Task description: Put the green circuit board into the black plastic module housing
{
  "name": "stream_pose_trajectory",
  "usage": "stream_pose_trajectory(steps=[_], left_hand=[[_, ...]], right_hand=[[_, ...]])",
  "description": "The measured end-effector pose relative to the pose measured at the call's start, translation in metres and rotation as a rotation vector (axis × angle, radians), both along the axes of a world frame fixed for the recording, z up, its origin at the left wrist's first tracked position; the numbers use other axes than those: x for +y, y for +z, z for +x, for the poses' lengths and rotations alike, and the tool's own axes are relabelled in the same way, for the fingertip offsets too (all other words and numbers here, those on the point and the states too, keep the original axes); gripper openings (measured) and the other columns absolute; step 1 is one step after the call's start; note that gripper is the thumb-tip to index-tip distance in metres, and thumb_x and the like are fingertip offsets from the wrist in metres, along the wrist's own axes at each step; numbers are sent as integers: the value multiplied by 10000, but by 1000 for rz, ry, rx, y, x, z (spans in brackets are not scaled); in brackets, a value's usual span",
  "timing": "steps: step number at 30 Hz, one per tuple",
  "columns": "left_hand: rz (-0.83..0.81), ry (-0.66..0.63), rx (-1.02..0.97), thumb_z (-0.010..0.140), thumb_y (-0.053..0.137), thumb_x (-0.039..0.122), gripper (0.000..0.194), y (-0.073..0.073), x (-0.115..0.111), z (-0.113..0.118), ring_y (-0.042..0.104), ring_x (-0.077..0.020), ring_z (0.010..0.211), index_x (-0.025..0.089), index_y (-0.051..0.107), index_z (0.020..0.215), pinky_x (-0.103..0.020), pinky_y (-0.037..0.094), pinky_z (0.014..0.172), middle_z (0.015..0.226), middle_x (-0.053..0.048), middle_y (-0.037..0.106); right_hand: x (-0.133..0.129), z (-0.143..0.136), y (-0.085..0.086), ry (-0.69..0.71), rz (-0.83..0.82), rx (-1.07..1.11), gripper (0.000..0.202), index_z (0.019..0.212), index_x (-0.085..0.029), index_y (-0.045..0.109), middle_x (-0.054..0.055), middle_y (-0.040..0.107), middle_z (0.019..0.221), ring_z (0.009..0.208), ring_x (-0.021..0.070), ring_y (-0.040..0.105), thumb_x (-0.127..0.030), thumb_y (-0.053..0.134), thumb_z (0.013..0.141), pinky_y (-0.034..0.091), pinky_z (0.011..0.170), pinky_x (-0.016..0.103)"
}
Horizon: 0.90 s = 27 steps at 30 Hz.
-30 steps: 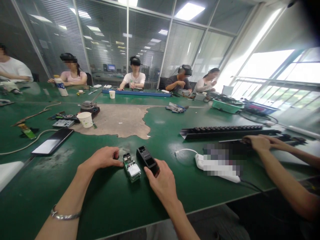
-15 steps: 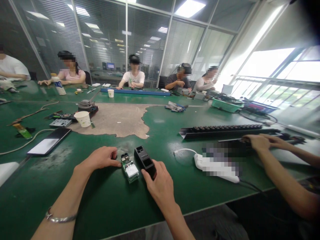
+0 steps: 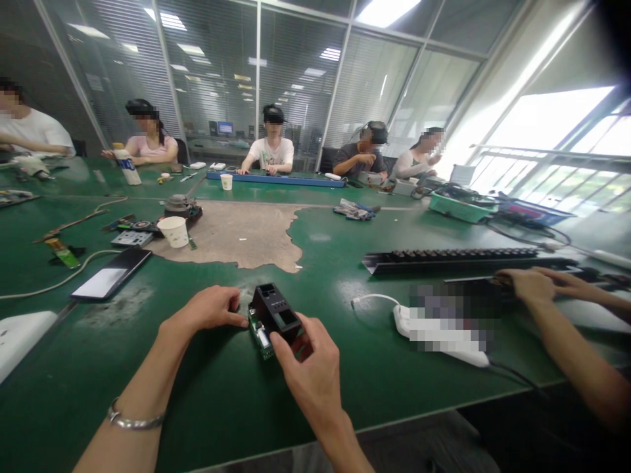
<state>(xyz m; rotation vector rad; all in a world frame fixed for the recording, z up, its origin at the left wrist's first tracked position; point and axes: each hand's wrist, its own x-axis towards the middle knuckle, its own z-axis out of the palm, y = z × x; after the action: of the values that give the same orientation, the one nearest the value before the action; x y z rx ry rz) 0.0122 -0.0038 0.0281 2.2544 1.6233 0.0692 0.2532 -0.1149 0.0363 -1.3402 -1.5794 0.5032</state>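
Note:
My right hand (image 3: 315, 361) grips a black plastic housing (image 3: 277, 307) with rectangular openings, thumb on the near left side and fingers round the right. The housing is tilted over a green circuit board (image 3: 259, 334) and hides its right part; whether the two touch I cannot tell. The board's left strip, with a white component, shows on the table. My left hand (image 3: 214, 307), a metal bracelet on its wrist, rests at the board's left side. Its fingers are bent, apart from the thumb, whose tip is at the board's edge; it holds nothing.
A white power strip (image 3: 438, 335) and a black metal channel (image 3: 458, 261) lie to the right, beside a co-worker's hands (image 3: 537, 289). On the left are a phone (image 3: 112, 274) and a paper cup (image 3: 173, 232). Gloves (image 3: 355, 210) lie farther back. Several people sit across the table.
My right hand has moved the black housing left, from beside the circuit board to over it. My left hand stays by the board's left side. The whole view has shifted slightly.

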Motion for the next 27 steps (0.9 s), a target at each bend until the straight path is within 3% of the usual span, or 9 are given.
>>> stream_pose_trajectory(steps=[9, 27], left_hand=[[6, -29, -35, 663, 689, 663, 467, 2, -2, -3, 578, -183, 698, 235, 586, 820, -263, 293, 558, 769, 7, 658], [-56, -37, -49, 637, 711, 632, 469, 6, -2, -1, 579, -176, 687, 228, 588, 841, -253, 316, 558, 773, 11, 653]], right_hand=[[-2, -25, 0, -26, 12, -166, 280, 1067, -209, 630, 40, 624, 919, 748, 183, 602, -312, 673, 810, 483, 668, 292], [-13, -22, -26, -57, -76, -257, 331, 1124, -213, 602, 50, 628, 969, 810, 211, 640, -309, 663, 813, 500, 672, 299]])
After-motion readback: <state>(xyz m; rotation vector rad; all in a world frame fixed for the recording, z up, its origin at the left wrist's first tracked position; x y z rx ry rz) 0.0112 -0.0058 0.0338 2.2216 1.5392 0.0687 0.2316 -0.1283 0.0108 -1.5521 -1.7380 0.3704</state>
